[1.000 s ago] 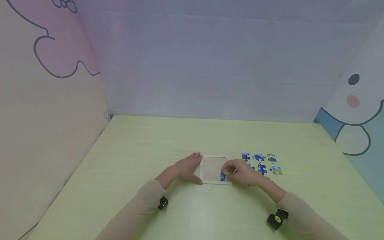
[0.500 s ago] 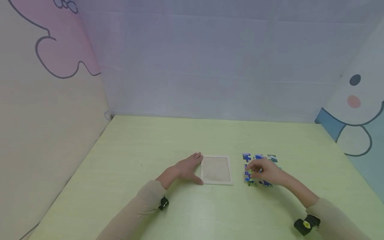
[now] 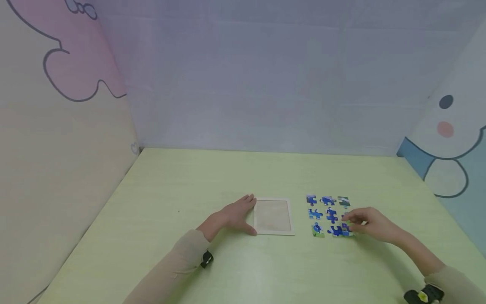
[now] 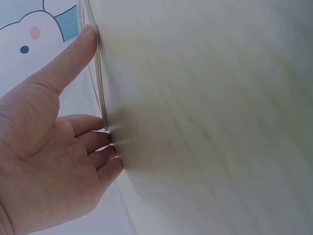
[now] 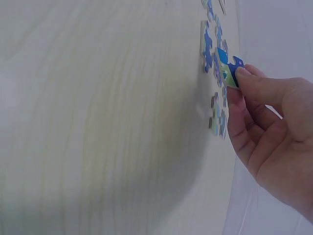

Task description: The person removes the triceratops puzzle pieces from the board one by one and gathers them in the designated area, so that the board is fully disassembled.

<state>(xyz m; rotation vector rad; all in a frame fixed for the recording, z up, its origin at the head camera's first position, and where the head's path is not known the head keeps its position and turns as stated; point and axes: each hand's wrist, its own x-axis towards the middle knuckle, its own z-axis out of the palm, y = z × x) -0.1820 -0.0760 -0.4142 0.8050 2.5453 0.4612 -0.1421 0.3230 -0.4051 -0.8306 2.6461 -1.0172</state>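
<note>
Right hand (image 3: 370,226) pinched a blue puzzle piece (image 5: 229,68) at the loose grid's near-right corner | left hand (image 3: 235,214) lay flat, steadying the empty frame (image 3: 272,216) | best set the piece flat, clear of neighbours | bare bench (image 3: 265,177) beyond, walls well apart

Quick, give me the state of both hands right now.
Left hand: open, fingers straight, resting against the square pale wooden puzzle tray.
Right hand: pinching a blue-and-green jigsaw piece.
</note>
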